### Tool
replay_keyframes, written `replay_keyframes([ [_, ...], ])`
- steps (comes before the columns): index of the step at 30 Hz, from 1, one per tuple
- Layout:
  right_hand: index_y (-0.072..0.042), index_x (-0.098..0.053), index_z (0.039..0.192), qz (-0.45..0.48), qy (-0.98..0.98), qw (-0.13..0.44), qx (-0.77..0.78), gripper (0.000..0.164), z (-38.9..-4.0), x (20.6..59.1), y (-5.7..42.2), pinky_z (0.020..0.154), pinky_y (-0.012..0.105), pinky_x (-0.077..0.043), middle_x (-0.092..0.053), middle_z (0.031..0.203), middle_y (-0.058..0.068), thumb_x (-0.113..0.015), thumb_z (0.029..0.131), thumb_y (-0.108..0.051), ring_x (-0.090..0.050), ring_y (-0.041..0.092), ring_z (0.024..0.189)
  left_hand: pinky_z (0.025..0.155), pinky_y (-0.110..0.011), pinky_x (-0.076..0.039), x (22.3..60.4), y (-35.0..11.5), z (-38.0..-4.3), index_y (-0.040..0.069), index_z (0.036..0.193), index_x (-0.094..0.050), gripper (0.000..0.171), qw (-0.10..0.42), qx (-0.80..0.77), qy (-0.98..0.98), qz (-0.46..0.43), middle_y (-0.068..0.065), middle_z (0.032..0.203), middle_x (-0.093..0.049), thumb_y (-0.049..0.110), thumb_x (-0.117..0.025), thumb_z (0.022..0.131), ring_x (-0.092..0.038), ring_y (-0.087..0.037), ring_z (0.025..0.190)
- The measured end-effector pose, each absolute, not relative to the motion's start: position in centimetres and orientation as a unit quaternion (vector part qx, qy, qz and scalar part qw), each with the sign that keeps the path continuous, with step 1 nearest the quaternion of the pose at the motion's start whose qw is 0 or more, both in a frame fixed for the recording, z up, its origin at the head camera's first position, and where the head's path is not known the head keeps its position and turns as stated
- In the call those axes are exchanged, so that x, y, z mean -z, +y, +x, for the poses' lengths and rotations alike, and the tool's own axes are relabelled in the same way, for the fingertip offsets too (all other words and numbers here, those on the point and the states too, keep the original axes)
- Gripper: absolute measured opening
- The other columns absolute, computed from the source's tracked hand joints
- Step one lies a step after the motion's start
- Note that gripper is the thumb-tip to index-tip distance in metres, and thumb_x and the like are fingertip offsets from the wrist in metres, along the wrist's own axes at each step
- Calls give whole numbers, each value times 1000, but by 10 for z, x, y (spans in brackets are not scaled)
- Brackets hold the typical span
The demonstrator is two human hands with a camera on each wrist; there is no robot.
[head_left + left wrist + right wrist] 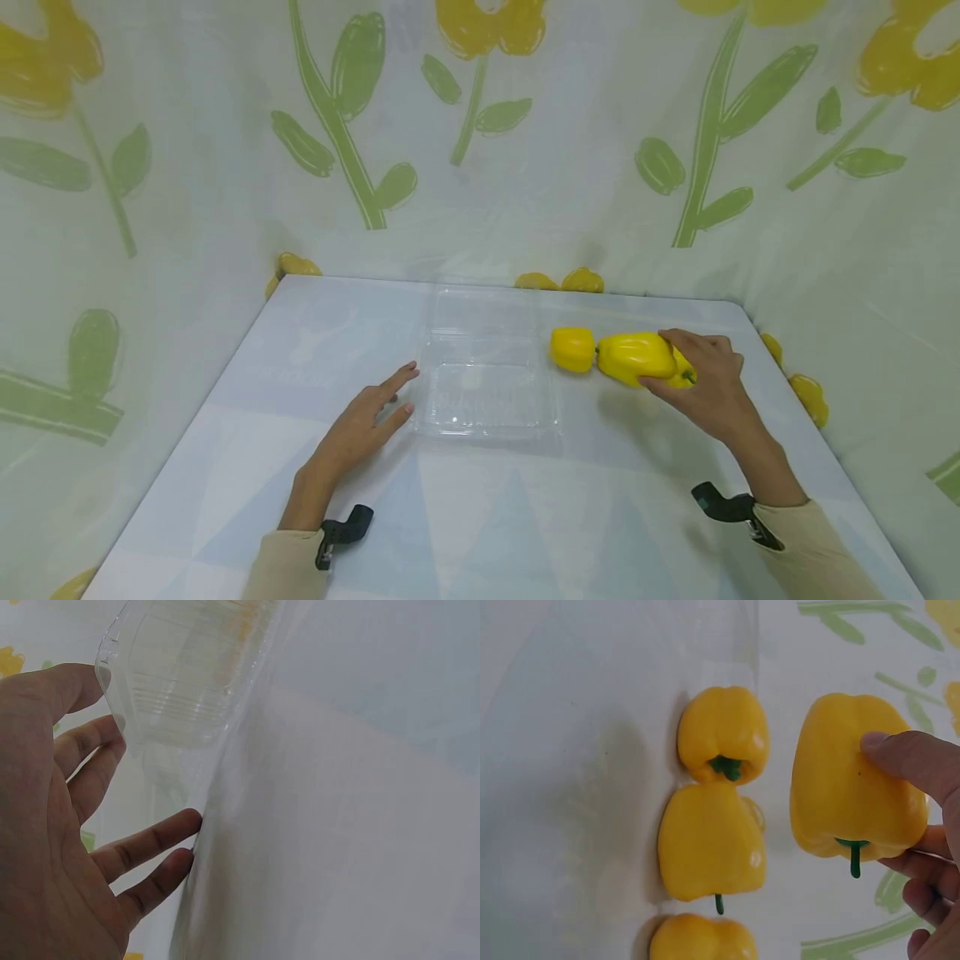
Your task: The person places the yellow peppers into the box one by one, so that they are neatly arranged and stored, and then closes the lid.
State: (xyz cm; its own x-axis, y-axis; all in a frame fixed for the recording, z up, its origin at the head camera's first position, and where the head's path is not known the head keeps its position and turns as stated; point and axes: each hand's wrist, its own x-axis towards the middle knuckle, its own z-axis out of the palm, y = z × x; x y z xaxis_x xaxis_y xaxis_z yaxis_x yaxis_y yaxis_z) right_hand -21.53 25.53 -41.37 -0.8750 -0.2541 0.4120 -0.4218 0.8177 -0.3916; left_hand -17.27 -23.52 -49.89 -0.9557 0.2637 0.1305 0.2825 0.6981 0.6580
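My right hand [708,379] holds a yellow bell pepper [847,776] between thumb and fingers, raised over the right side of the table. Its green stem shows in the right wrist view. Beneath and beside it, more yellow bell peppers [711,844] lie in a row; the head view shows the leftmost bell pepper [573,348], while the held one and my hand hide much of the others. My left hand [363,425] is at the left side of a clear plastic clamshell box [487,396], fingers extended, with fingertips right at its rim [112,705].
The box stands with its lid [487,310] folded back toward the far table edge. A white and pale-blue table [322,467] carries everything. Flower-printed curtains [577,167] rise behind the table and at both sides.
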Motion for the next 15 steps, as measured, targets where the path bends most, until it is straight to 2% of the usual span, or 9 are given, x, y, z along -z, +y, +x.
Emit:
replay_keyframes([
  [15,-4,-60,129,210,-924,182,-262,65,-220,415,225,80,54,-23,-59,131,22,-90,74,-18,-42,38,107,102,-55,-39,502,-236,-174,29,158,-32,60,17,363,-918,-159,19,159,-30,46,-51,103,-53,-23,122],
])
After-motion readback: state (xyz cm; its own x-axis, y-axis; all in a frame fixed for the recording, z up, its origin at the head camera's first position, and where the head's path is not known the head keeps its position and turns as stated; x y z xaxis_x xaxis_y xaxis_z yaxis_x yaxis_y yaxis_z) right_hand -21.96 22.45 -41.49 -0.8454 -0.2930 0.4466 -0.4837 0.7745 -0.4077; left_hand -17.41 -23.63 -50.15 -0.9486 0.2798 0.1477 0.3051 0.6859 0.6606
